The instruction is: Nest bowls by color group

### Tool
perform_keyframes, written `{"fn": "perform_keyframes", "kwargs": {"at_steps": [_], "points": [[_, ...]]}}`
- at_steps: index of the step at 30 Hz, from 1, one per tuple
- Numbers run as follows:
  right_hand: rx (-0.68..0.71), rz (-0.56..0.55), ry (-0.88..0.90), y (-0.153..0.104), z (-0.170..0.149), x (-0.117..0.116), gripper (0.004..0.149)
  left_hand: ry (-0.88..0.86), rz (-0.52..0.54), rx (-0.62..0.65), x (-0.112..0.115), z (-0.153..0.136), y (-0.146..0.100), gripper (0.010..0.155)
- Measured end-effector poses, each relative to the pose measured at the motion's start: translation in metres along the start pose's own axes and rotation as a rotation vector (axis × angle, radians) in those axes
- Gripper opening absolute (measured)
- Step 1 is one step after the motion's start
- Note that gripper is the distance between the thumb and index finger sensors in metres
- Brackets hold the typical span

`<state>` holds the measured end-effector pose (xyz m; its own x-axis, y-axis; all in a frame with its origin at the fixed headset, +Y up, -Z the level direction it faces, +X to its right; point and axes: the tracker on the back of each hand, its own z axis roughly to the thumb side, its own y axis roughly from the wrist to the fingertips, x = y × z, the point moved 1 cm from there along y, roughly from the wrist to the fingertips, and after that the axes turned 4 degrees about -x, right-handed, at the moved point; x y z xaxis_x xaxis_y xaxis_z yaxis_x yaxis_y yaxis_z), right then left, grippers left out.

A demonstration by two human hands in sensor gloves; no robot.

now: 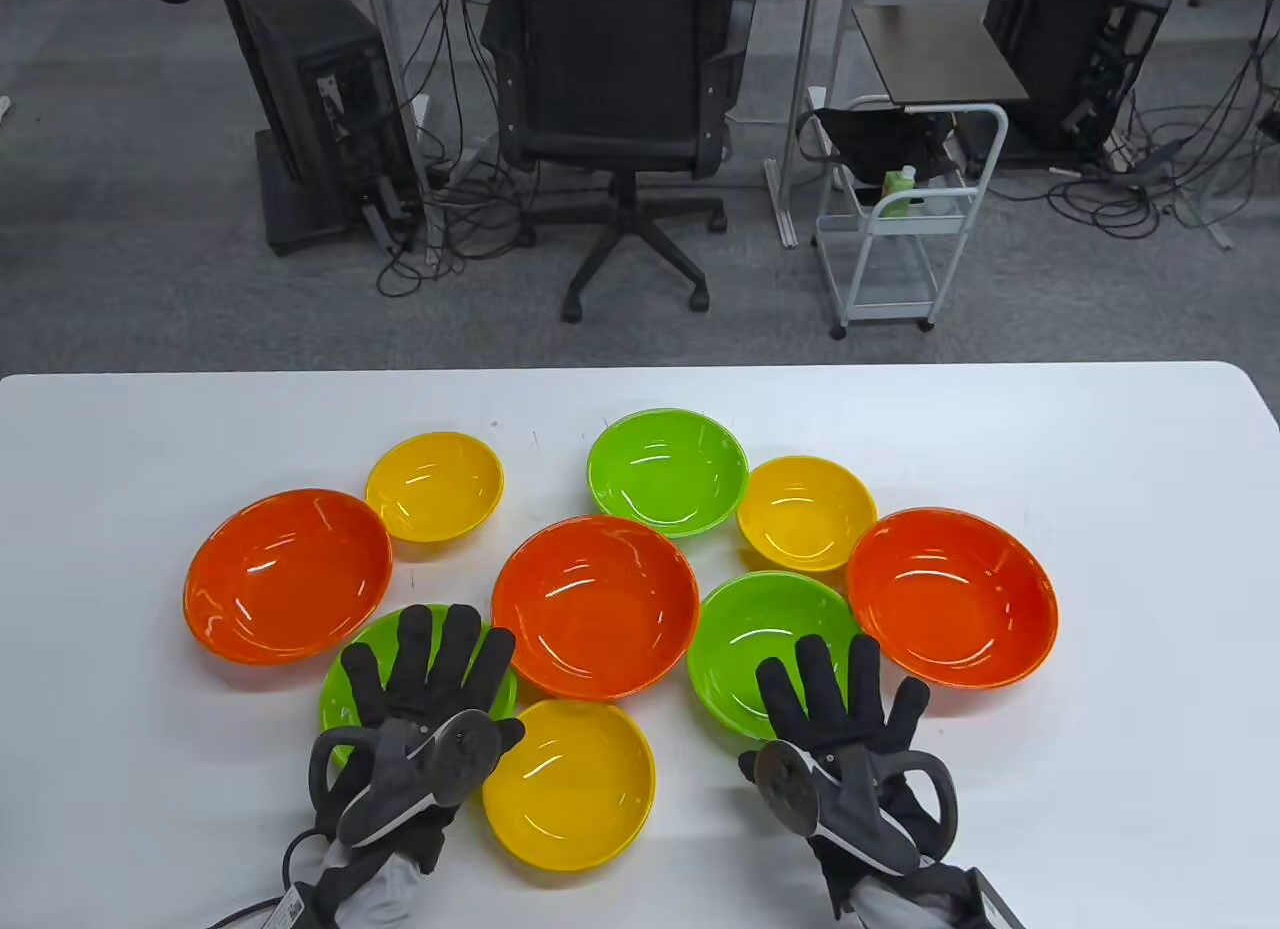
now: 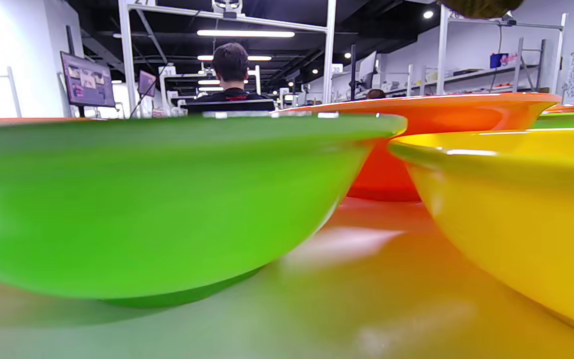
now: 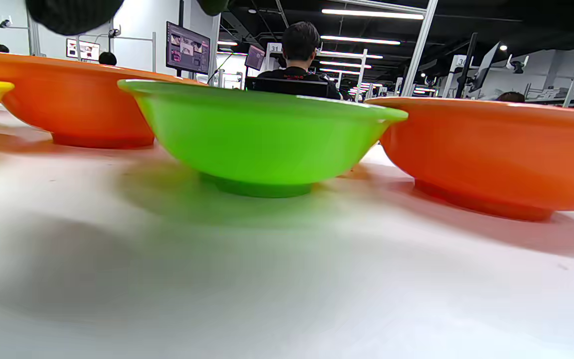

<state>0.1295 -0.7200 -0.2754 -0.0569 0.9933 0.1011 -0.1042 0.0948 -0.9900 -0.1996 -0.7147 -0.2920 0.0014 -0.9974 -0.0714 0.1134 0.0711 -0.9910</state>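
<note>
Several bowls stand singly on the white table (image 1: 1130, 529), none nested. Three are orange: left (image 1: 287, 574), middle (image 1: 595, 619) and right (image 1: 952, 597). Three are green: back (image 1: 667, 471), front right (image 1: 760, 624) and front left (image 1: 374, 633). Three are yellow: back left (image 1: 434, 486), back right (image 1: 806, 512) and front (image 1: 568, 784). My left hand (image 1: 430, 674) lies with fingers spread over the front left green bowl and holds nothing. My right hand (image 1: 840, 699) has its fingers spread over the near rim of the front right green bowl and is empty.
The left wrist view shows the green bowl (image 2: 157, 199) close up, with the yellow bowl (image 2: 516, 209) to its right. The right wrist view shows the green bowl (image 3: 262, 134) between two orange bowls (image 3: 496, 149). An office chair (image 1: 615, 99) and a cart (image 1: 900, 219) stand beyond the table.
</note>
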Motion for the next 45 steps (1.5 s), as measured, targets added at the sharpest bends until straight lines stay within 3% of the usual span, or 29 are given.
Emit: {"fn": "perform_keyframes", "kwargs": {"at_steps": [24,33,45], "points": [[-0.033,0.05,0.033,0.004,-0.007,-0.003,0.08,-0.076,-0.052,-0.074,0.003,-0.023,0.006,0.081],[-0.04,0.052,0.035,0.005,-0.008,-0.003,0.079,-0.196,0.001,-0.254,-0.007,-0.064,0.004,0.079],[-0.043,0.062,0.035,0.005,-0.009,-0.003,0.079,-0.514,0.016,-0.588,0.002,-0.127,0.0,0.078]]}}
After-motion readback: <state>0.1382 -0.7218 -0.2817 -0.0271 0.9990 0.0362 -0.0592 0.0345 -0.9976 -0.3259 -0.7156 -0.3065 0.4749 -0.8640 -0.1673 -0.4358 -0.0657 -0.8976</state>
